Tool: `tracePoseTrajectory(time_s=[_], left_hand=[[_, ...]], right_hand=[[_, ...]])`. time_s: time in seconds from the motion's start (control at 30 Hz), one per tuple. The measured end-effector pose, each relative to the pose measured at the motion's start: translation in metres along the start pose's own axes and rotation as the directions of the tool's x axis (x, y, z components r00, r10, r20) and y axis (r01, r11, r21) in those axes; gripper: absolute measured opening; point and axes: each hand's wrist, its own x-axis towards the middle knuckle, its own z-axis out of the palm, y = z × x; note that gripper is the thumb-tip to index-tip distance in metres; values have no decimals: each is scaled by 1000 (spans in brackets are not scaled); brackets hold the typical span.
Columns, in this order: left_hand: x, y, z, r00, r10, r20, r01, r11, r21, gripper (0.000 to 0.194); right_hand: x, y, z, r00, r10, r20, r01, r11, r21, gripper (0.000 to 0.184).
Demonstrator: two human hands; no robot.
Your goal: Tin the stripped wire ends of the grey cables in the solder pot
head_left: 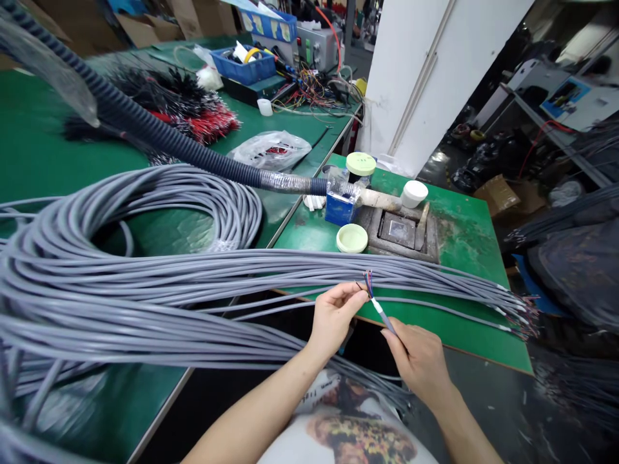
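A grey cable (385,319) ends in front of me, with a white band below its stripped tip. Thin coloured wires (369,281) fan out from that tip. My right hand (420,356) is closed around the cable's grey jacket, just below the band. With thumb and fingertips together, my left hand (338,310) pinches at a dark wire on the left side of the fan. Behind both hands runs a long bundle of grey cables (290,270), whose stripped ends (525,314) lie at the right edge of the green board.
Coiled grey cable (232,212) covers the left table. A ribbed hose (193,145) crosses above it to a blue box (340,209). Beyond the bundle are a soldering pot (399,231), a pale open tub (352,238) and a white-lidded jar (414,192). A white pillar (411,77) stands behind.
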Motion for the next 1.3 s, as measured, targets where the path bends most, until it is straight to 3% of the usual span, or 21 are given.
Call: tracePoseTrajectory(time_s=[0.13,0.23,0.3,0.4,0.5,0.57,0.67,0.77,0.87,0.93,1.03,1.13,1.2,1.3], left_hand=[[5,6,-5,999,20,39,-22,998,60,17],[6,7,-6,996,79,31,-83,986,144,18],[3,5,-5,979,204,26,-205,959,197,15],[-5,-3,-1,891,426,155,-453,846,280,5],[-14,-11,2,808,504,303,-583,755,299,2],[-17,-15,5,816,497,294,-570,776,270,2],[-18,-16,9,900,397,182,-425,892,154,8],[-13,-17,13,970,234,68,-235,972,-2,15],[-4,-19,11,989,146,30,-143,986,-81,18],[2,-20,6,984,175,24,-173,984,-41,17],[9,-21,-5,926,363,103,-377,891,251,26],[13,-25,-14,803,477,357,-594,603,533,25],[15,-30,-17,723,480,497,-688,428,586,24],[19,-39,-18,643,503,578,-753,273,599,23]], right_hand=[[-1,0,-1,1000,-8,17,9,1000,-11,25],[1,-4,-5,991,103,87,-118,976,184,26],[5,-6,-9,953,218,212,-291,858,424,29],[15,-7,-12,869,286,405,-495,528,690,42],[24,-3,-8,860,279,427,-504,340,794,46],[29,-1,-4,879,288,380,-461,310,831,39],[36,-1,1,897,345,275,-397,360,844,28],[46,-6,-1,910,389,142,-344,517,784,21],[64,-6,-9,927,371,48,-304,672,675,26],[83,0,-15,939,344,10,-281,750,599,29],[121,14,-21,961,276,-15,-235,844,482,30],[163,28,-19,980,193,42,-196,926,323,30],[188,34,-11,981,162,104,-178,970,166,29],[214,38,3,975,147,164,-148,989,-5,26]])
